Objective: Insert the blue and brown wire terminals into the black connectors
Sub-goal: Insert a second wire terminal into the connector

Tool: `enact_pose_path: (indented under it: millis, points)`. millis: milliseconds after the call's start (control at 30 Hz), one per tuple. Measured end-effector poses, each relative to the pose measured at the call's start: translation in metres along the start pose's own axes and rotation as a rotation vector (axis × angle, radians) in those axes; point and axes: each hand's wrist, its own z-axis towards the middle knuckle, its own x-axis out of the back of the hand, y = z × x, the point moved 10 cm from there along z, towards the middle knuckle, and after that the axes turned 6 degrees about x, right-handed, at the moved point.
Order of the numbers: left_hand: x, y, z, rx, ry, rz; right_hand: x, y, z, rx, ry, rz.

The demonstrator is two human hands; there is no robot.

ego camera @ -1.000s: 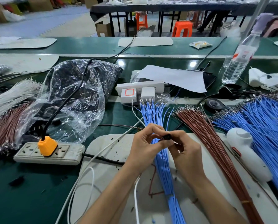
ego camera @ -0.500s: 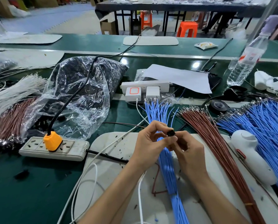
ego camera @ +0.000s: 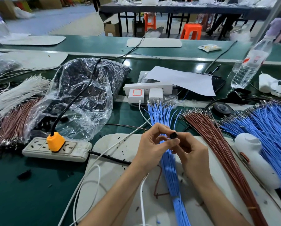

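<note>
Black plastic, small and rigid: the black connector (ego camera: 173, 135) sits just right of the frame's centre, above the desk (ego camera: 38, 185), pinched from both sides. The left hand (ego camera: 150, 144) curls its fingers (ego camera: 161, 128) over and under it, and the right hand (ego camera: 192, 152) clamps it from the other end. It looks light and smooth enough to slip or roll, so holding it by the body and leaving the open face clear seems wise. The wires look thin and limp, with delicate metal terminals, and are probably best gripped on the insulation close behind the tip. I cannot tell whether a wire is already seated. By count there is one connector in hand. There are two blue bundles, one central (ego camera: 157, 115) and one at the right (ego camera: 270, 128), and two brown bundles, one right of centre (ego camera: 218, 144) and one at the left edge (ego camera: 14, 118). The single strands are too many to count. One plastic bag (ego camera: 81, 95) at upper left holds dark parts, likely more connectors.
</note>
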Motion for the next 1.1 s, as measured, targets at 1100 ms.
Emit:
enact_pose_path:
  millis: [1100]
  points:
    - [-0.005,0.0,-0.001,-0.036,-0.002,0.205,0.002,-0.019,-0.002,0.234,0.036,-0.223]
